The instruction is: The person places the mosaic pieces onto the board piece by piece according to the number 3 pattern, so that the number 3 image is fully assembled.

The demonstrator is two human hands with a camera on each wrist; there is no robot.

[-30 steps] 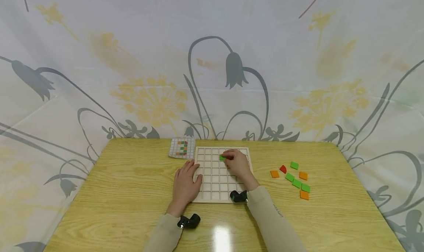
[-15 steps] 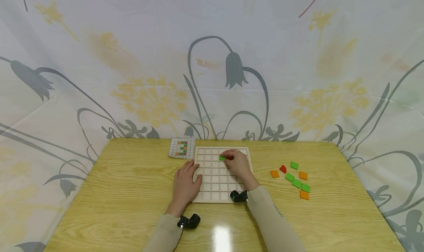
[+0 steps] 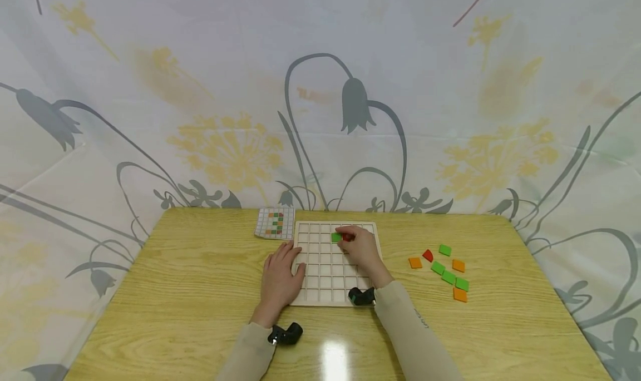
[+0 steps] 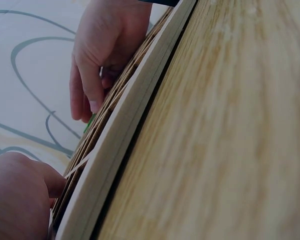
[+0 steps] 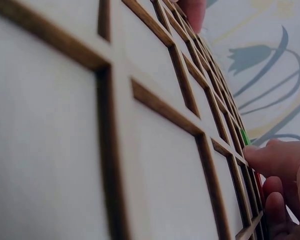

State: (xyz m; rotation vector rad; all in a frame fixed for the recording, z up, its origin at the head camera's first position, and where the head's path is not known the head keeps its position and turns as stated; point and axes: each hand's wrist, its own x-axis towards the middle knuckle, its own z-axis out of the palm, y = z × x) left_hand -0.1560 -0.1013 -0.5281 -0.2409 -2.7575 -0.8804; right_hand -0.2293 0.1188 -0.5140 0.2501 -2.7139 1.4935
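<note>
A pale wooden grid board [image 3: 325, 282] lies on the table. My left hand [image 3: 282, 278] rests along its left edge with fingers extended; in the left wrist view its thumb [image 4: 52, 181] touches the rim. Over the board's upper right, my right hand [image 3: 361, 248] has curled fingers around a red tile [image 3: 346, 237], partly hidden under them. Just left of those fingers a green square tile [image 3: 335, 237] sits on a grid cell. The right wrist view shows the red edge behind the thumb, with the green tile [image 5: 245, 136] beyond the thumb tip.
Right of the board lie loose tiles: several green squares [image 3: 448, 277], orange squares [image 3: 458, 265] and a red quarter-round [image 3: 428, 256]. A printed card [image 3: 275, 224] with a coloured grid pattern lies at the board's upper left. A flowered cloth [image 3: 320, 147] hangs behind the table.
The right fingers have shifted slightly off the green tile, so more of it shows. More of the red tile is visible under the fingers. The left hand stays in place.
</note>
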